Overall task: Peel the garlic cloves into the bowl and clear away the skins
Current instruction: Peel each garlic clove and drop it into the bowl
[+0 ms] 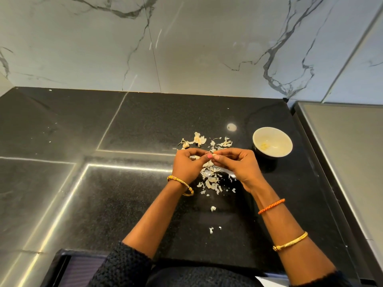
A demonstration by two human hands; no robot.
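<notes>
Black speckled stone counter (pixel 132 204), glossy w/ bright strip-light reflections, runs back to a white marble-look wall (pixel 186 42) w/ grey veins. At right a grey flat-topped unit (pixel 348 154), cut off by frame edge.

Both hands meet over middle of counter. Left hand (pixel 187 165) & right hand (pixel 238 164) have fingers curled inward, tips together, pinching a small pale garlic clove (pixel 210 155) between them; clove mostly hidden by fingertips, so can't tell how much skin is left on it. Pink-painted nail shows at the pinch.

Skins (pixel 211 179): thin, papery, off-white flakes scattered under & behind hands, a few strays nearer the body. Lumpier bits at far edge of pile (pixel 198 139), maybe unpeeled cloves or root ends, too small to tell.

Bowl (pixel 272 141): round, cream inside, dark outside, sits right of pile, well apart from hands. Something pale yellow at its bottom, blurry, likely peeled garlic.

Gold bangle (pixel 182 186) on left wrist; orange twisted cord (pixel 271 206) & 2nd gold bangle (pixel 290 242) on right forearm. Dark knit sleeves (pixel 124 266) pushed up, cut off at bottom.
</notes>
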